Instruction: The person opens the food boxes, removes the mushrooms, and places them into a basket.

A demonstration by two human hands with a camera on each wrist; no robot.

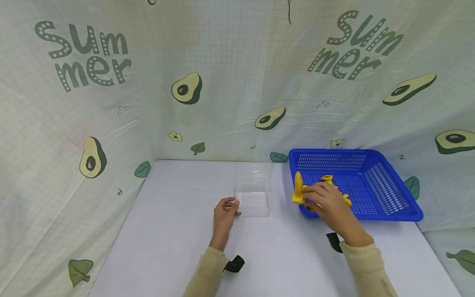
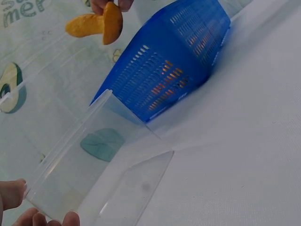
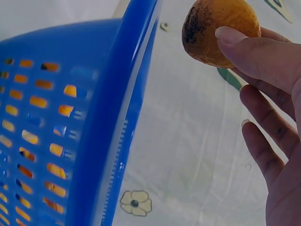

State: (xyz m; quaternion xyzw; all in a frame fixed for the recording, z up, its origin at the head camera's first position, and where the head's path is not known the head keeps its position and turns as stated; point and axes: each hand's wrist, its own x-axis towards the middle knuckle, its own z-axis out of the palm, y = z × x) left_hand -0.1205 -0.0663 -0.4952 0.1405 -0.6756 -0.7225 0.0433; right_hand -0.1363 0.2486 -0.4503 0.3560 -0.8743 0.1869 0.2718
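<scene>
The right hand [image 1: 326, 202] pinches a yellow toy mushroom [image 1: 298, 190] above the near-left rim of the blue basket [image 1: 393, 198], which holds more yellow toys [image 1: 327, 179]. The left hand [image 1: 225, 212], fingers loosely curled, touches the near-left corner of the empty clear plastic box [image 1: 256, 198] mid-table [image 1: 167, 231].

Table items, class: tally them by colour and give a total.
Yellow mushrooms: 3, one held by the right hand, two in the basket.
Blue basket: 1
Clear box, touched by the left hand: 1
Total: 5
</scene>
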